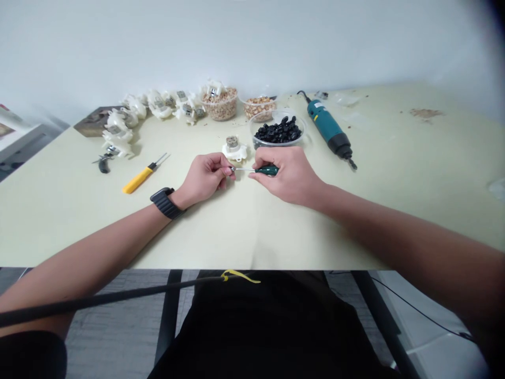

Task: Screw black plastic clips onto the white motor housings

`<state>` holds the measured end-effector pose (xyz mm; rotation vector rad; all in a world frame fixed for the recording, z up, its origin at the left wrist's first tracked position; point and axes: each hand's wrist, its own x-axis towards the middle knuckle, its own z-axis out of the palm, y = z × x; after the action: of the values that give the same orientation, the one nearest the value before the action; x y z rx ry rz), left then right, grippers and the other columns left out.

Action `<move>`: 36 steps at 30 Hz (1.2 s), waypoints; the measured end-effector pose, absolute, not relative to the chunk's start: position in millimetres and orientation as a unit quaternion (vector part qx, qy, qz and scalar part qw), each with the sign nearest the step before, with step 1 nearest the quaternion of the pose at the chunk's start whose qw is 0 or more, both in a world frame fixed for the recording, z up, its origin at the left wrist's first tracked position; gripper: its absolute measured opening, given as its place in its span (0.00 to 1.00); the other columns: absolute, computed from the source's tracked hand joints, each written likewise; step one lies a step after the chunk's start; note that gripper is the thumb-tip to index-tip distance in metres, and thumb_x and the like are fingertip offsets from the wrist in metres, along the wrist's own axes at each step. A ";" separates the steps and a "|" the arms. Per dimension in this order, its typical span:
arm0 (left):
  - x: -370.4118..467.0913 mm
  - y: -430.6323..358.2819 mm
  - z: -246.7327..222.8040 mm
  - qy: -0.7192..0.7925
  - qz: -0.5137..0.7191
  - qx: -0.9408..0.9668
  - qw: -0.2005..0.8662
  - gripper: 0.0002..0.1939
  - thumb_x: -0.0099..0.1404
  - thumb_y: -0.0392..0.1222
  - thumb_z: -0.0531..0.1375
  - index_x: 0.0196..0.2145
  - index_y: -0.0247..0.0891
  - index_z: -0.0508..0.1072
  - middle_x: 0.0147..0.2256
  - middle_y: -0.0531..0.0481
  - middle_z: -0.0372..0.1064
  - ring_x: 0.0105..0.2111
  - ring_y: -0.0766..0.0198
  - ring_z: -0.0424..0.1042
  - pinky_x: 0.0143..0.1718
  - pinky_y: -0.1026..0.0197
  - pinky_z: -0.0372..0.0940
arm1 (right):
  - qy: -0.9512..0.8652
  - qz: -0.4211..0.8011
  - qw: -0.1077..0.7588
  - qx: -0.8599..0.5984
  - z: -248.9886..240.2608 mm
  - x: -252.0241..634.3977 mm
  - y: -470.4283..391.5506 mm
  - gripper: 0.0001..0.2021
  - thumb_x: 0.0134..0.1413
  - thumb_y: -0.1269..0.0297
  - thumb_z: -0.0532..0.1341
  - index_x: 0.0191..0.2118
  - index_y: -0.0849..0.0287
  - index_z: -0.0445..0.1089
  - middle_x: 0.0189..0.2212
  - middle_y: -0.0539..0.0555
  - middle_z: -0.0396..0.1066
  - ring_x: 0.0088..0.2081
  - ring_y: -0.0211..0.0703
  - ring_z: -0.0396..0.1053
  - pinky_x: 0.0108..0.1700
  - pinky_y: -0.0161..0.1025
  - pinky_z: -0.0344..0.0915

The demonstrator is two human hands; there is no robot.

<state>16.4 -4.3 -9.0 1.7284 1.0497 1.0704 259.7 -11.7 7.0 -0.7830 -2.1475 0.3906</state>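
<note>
Screwdriver [269, 170] handle pinched in the right hand [294, 173], its shaft reaches left to a tiny metal piece [232, 169] pinched by the left hand [203, 178]. One white plastic housing [235, 151] sits just beyond, apart from the housings [118, 131] clustered far left. How finished any are, I can't tell.
</note>
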 end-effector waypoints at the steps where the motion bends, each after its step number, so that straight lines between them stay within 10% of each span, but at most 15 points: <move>1: 16.6 -4.4 -9.0 0.418 0.425 0.688 0.414 0.08 0.64 0.35 0.66 0.28 0.36 0.72 0.27 0.48 0.78 0.17 0.72 0.67 0.19 0.69 0.60 | -0.849 0.146 0.391 -0.324 7.9 259.5 -11.7 0.07 0.60 0.64 0.68 0.37 0.57 0.70 0.29 0.49 0.72 0.30 0.40 0.65 0.37 0.40 0.57; 25: 16.6 -4.8 -8.3 0.410 0.425 0.684 0.428 0.11 0.63 0.38 0.70 0.27 0.36 0.72 0.28 0.48 0.78 0.18 0.72 0.67 0.19 0.68 0.60 | -0.819 0.176 0.344 -0.425 12.2 260.3 -8.2 0.15 0.68 0.57 0.64 0.30 0.57 0.69 0.25 0.51 0.71 0.29 0.41 0.64 0.36 0.42 0.54; 36: 14.1 -1.9 -9.5 0.411 0.434 0.667 0.444 0.21 0.65 0.53 0.75 0.29 0.37 0.73 0.31 0.46 0.80 0.19 0.71 0.68 0.19 0.67 0.63 | -0.809 0.226 0.422 -0.340 10.1 265.1 -4.3 0.09 0.53 0.69 0.71 0.34 0.57 0.69 0.33 0.50 0.76 0.37 0.43 0.71 0.44 0.42 0.65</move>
<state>14.1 -1.9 -9.5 1.6545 1.0192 1.0768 265.1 -4.3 10.1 -0.8525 -2.0262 0.5646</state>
